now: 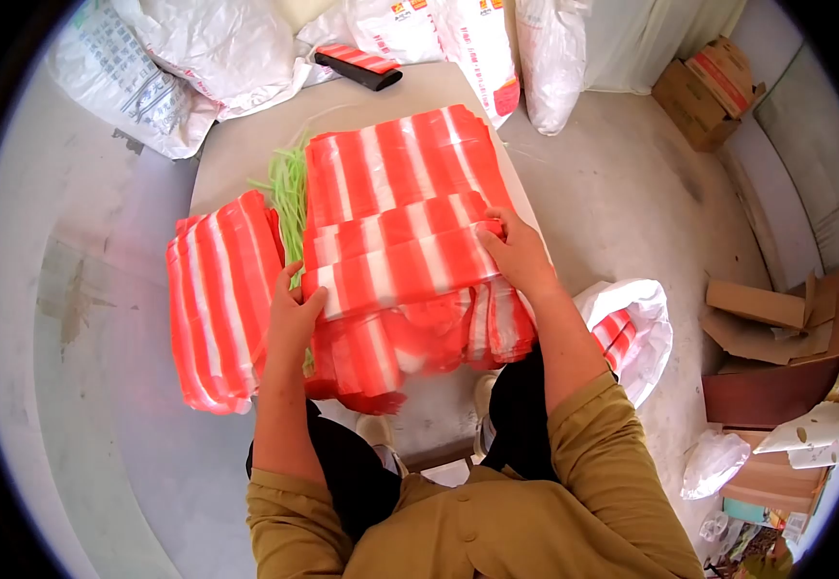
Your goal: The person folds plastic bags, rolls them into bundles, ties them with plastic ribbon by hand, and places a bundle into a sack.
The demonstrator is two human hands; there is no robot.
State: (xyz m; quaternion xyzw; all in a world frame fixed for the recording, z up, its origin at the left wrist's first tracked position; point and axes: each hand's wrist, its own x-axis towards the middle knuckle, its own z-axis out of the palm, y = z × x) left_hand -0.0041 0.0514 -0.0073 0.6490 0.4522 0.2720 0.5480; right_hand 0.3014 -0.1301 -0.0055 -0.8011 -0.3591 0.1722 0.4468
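Observation:
A large stack of red-and-white striped plastic bags (400, 159) lies on the table in front of me. Across its near part is a folded striped layer (395, 270), gripped at both ends. My left hand (294, 307) pinches the left end, thumb on top. At the right end, my right hand (516, 249) holds the same layer with its fingers closed on the edge. Beside the stack lies a bundle of light green strips (291, 198). A second striped pile (221, 304) hangs over the table's left edge.
Filled white sacks (217, 48) stand behind the table (236, 154). A black item with a striped top (359, 68) lies at its far edge. On the floor to the right are an open white sack (646, 333), cardboard boxes (694, 101) and an open carton (767, 333).

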